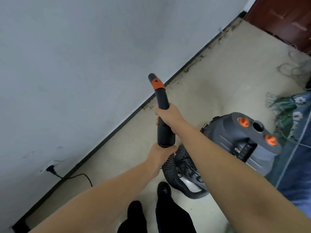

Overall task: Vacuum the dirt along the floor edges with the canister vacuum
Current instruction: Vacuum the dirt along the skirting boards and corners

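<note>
Standing on pale floor (131, 165), the person's black shoes (164, 189) show at the near edge, just left of the canister (242, 145), a grey drum with orange knobs that sits on the floor to the right. A ribbed hose (168, 167) rises from beside the canister into the left hand (161, 151), whose fingers are curled round it right where it meets the black wand (162, 105). Farther up, the right hand (168, 116) grips the wand's middle, fingers wrapped round it. The wand points up and away, its tip with an orange collar (157, 84) held in the air above the line where floor meets wall (75, 64). A dark baseboard (101, 144) runs along that line, and dirt (185, 69) lies scattered beside it, thicker toward the far corner. On the left a plug (50, 169) sits in the wall, its cord (80, 176) looping over the floor. At the right a blue patterned cloth (296, 148) lies beyond the canister, and a dark red door (286, 19) stands at the far end.
</note>
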Motion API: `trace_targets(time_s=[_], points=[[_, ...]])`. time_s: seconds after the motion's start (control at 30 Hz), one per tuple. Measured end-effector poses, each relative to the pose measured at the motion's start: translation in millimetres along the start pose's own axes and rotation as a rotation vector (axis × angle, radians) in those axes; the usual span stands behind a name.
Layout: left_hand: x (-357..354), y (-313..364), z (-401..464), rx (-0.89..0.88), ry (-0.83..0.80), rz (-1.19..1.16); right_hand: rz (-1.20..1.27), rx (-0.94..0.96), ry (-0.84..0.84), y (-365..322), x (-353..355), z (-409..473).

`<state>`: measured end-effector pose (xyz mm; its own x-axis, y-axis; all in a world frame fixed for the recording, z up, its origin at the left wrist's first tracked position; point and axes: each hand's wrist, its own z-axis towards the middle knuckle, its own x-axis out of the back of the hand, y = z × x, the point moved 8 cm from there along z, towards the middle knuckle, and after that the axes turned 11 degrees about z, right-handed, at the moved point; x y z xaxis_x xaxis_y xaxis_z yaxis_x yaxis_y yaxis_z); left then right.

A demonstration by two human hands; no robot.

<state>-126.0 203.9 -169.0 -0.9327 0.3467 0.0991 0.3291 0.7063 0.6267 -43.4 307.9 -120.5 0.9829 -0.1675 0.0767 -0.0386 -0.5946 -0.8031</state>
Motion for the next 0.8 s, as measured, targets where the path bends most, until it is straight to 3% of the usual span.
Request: trace_targets(time_s=[0.23, 0.43, 0.63, 0.8], points=[[-64, -20, -62, -0.064, -0.307, 0.04, -0.107, 0.106, 0.045, -3, 48, -95], [-179, -8, -122, -0.115, -0.586, -0.02, -0.204, 0.141, 0.254, -7, 162, -165], [-327, 3, -177, -0.053, -0.721, -0.105, -0.266, 0.161, 0.409, 1, 301, -223], [-456, 40, -211, -0.114, -0.73, -0.229, -0.406, 0.171, 0.423, -5, 421, -248]])
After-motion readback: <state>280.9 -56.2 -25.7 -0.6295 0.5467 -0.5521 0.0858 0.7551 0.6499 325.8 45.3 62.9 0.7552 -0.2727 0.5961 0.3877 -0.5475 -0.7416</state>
